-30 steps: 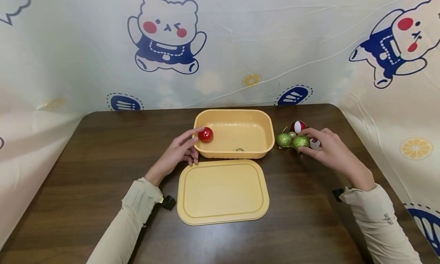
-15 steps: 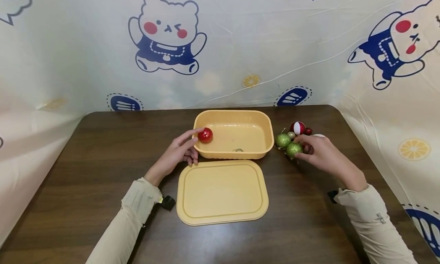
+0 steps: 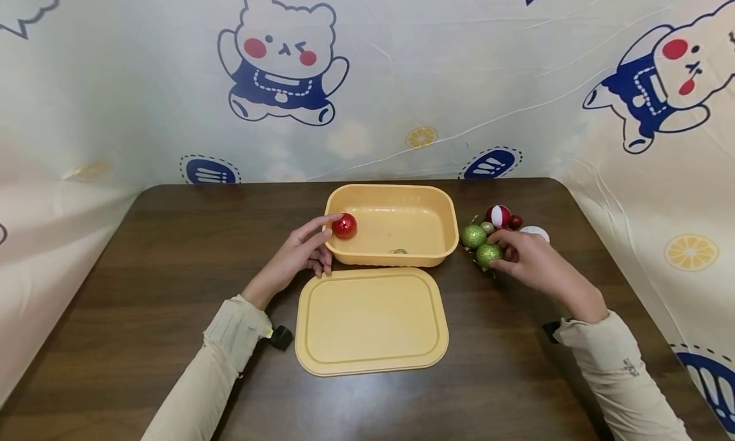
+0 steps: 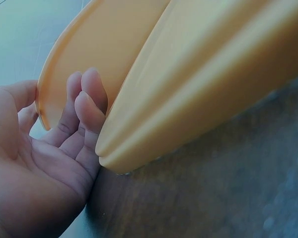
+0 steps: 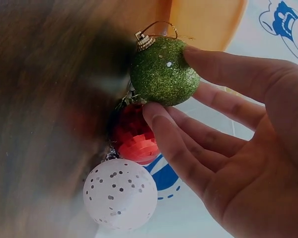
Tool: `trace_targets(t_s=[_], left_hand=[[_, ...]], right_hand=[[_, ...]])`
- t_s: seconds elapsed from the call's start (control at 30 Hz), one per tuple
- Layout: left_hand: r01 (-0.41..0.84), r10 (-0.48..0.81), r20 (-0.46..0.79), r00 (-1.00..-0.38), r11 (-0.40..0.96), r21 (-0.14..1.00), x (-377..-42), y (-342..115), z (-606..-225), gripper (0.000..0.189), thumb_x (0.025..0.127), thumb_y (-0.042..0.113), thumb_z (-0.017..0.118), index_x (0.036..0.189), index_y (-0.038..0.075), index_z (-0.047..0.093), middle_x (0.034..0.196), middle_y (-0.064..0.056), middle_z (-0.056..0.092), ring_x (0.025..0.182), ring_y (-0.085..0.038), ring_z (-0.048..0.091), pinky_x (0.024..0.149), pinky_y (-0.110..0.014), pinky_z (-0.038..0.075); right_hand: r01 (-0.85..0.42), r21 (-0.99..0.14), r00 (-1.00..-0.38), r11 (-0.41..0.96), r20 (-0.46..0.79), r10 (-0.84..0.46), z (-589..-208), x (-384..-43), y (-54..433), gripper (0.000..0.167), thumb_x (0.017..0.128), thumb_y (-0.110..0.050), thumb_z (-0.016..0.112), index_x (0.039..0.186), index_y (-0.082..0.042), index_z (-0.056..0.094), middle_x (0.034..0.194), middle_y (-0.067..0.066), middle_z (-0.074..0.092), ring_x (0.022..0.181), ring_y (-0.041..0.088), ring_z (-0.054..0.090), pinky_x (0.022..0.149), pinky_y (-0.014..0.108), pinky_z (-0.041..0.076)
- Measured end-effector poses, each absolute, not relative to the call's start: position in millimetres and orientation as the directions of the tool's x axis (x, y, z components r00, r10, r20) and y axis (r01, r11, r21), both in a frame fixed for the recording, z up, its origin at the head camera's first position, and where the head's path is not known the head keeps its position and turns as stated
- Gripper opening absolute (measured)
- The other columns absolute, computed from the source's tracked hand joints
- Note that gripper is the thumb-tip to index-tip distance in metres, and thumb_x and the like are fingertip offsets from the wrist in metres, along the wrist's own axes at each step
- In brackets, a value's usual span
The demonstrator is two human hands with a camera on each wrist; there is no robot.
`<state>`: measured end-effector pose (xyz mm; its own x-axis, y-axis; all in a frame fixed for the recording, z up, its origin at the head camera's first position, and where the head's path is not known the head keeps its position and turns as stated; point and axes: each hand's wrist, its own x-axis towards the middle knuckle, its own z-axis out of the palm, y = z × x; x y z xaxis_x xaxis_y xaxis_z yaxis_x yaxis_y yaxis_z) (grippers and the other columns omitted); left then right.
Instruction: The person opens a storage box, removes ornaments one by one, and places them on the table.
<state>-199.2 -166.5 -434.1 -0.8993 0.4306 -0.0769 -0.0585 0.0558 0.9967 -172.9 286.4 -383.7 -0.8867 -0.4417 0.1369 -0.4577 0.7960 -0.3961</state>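
Note:
At the left end of a yellow plastic box [image 3: 390, 260], my left hand [image 3: 295, 253] grips the rim between thumb and index finger; the other fingers are bent near the yellow lid [image 4: 188, 84]. A shiny red bauble [image 3: 345, 226] lies inside the box by that fingertip. Right of the box, my right hand [image 3: 531, 259] pinches a green glitter bauble [image 5: 165, 72] with a gold cap and string loop. Beside it are another green bauble [image 3: 473, 236], a red-and-white one [image 3: 498, 216], a small dark red one [image 3: 515, 222] and a white one with dark dots [image 5: 120, 194].
The flat lid [image 3: 372, 320] lies on the dark wooden table [image 3: 189, 256] just in front of the box. A small gold piece [image 3: 399, 251] shows partly inside the box. A patterned cloth [image 3: 373, 77] hangs behind the table.
My right hand has moved slightly left and nearer with the green bauble, away from the cluster. The small dark red and white baubles show more now. My left hand stays on the box rim.

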Motion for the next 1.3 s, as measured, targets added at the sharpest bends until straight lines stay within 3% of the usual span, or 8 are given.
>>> trace_targets(t_s=[0.63,0.93,1.1,1.3], left_hand=[[-0.050,0.450,-0.066,-0.891,0.047,0.998,-200.5,-168.5,-437.8,0.048,0.106,0.037,0.048,0.151,0.022,0.042,0.079,-0.019,0.063,0.060,-0.027,0.064,0.052,-0.033,0.055],[-0.048,0.451,-0.062,-0.891,0.042,0.998,-200.0,-166.5,-436.0,0.047,0.106,0.038,0.047,0.150,0.021,0.044,0.079,-0.018,0.062,0.060,-0.027,0.065,0.051,-0.033,0.054],[-0.051,0.444,-0.068,-0.894,0.050,0.997,-198.2,-166.8,-435.0,0.046,0.106,0.039,0.047,0.149,0.023,0.044,0.079,-0.019,0.062,0.060,-0.028,0.064,0.052,-0.033,0.054],[-0.047,0.429,-0.063,-0.901,0.048,0.998,-197.9,-163.9,-435.9,0.046,0.106,0.039,0.047,0.149,0.023,0.045,0.077,-0.020,0.062,0.060,-0.028,0.064,0.052,-0.032,0.055]], right_hand=[[-0.440,-0.378,-0.895,0.815,0.109,-0.433,-382.1,-172.3,286.8,0.027,0.082,-0.009,0.081,0.106,-0.002,0.070,0.077,0.001,0.062,0.069,0.021,0.057,0.063,0.032,0.046],[-0.461,-0.342,-0.886,0.819,0.119,-0.448,-372.0,-167.1,282.6,0.027,0.085,-0.009,0.079,0.108,0.000,0.069,0.086,0.007,0.067,0.071,0.022,0.060,0.064,0.034,0.049],[-0.483,-0.287,-0.876,0.827,0.162,-0.455,-364.6,-160.1,275.3,0.026,0.087,-0.010,0.076,0.110,0.000,0.069,0.097,0.014,0.069,0.078,0.024,0.060,0.071,0.041,0.051],[-0.456,-0.283,-0.890,0.844,0.134,-0.435,-350.6,-148.5,259.7,0.029,0.091,-0.014,0.074,0.115,0.000,0.068,0.111,0.019,0.068,0.102,0.035,0.062,0.090,0.053,0.051]])
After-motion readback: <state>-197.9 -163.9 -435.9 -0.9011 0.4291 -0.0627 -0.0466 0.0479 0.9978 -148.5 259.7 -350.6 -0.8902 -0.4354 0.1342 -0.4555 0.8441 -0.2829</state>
